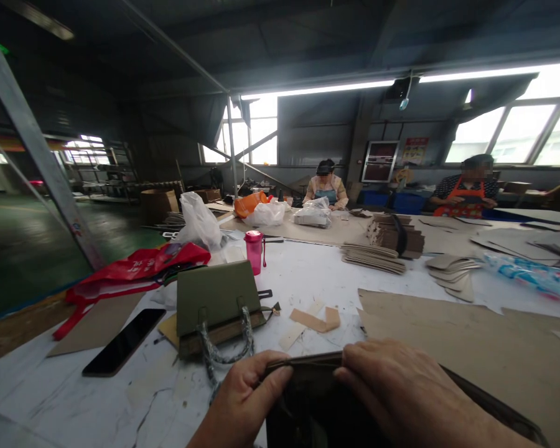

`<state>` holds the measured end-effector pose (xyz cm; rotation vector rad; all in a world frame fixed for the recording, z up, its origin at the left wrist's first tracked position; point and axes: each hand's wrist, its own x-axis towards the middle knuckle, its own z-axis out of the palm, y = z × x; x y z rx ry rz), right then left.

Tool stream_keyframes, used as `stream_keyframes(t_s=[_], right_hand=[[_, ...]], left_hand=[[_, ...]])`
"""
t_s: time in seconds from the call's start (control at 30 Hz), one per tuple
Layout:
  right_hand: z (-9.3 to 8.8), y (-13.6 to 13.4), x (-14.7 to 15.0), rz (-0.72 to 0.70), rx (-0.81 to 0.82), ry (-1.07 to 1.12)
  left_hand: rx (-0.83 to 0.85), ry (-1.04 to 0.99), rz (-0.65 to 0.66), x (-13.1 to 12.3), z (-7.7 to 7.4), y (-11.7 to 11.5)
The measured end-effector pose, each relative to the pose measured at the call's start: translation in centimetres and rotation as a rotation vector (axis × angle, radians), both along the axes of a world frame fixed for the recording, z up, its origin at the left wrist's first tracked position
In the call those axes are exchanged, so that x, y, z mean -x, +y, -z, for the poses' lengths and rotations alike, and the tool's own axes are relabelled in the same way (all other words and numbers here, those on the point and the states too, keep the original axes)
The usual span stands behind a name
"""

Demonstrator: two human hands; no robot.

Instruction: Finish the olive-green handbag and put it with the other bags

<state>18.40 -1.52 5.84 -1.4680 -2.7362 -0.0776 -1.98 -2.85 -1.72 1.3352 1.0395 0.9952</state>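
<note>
Can see first a wide white table with scratched and stained surface, filling much of the lower view. Must name next the dark, thin-edged, bag-like piece, held up at the bottom of view, above the near side of the table. Cannot tell its contents, because of too deep shadow. At left, find a soft bright red bag with white print, lying flattened. Beside it, see an olive green handbag with smooth flat panel, and with two curved handles wrapped in grey plastic; cannot see the inside. Behind, notice a crumpled whitish plastic bag, and farther, in front of a seated co-worker, a clear plastic bag holding flat pale pieces. Behind the handbag, notice also a translucent pink bottle with pink lid, standing upright; cannot tell the filling.

With the right hand, grasping the upper edge of the dark piece, fingers close together and bent over it. With the left hand, pinching the left end of the same edge between thumb and forefinger.

On the red bag, recognise large white characters, too creased to read. On a blue and white plastic pack at right, see only blurred print. On a red and yellow wall poster, see lettering too small to read.
</note>
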Motion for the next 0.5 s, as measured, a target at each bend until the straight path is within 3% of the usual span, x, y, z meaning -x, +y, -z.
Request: stream_keyframes(t_s=[0.33,0.5], right_hand=[[-0.8,0.6,1.0,0.151,0.071,-0.089],[-0.9,0.8,1.3,0.178,0.114,-0.108]], left_hand=[[0.070,-0.061,0.013,0.0,0.7,0.6],[0.100,-0.037,0.043,-0.1,-0.1,0.8]])
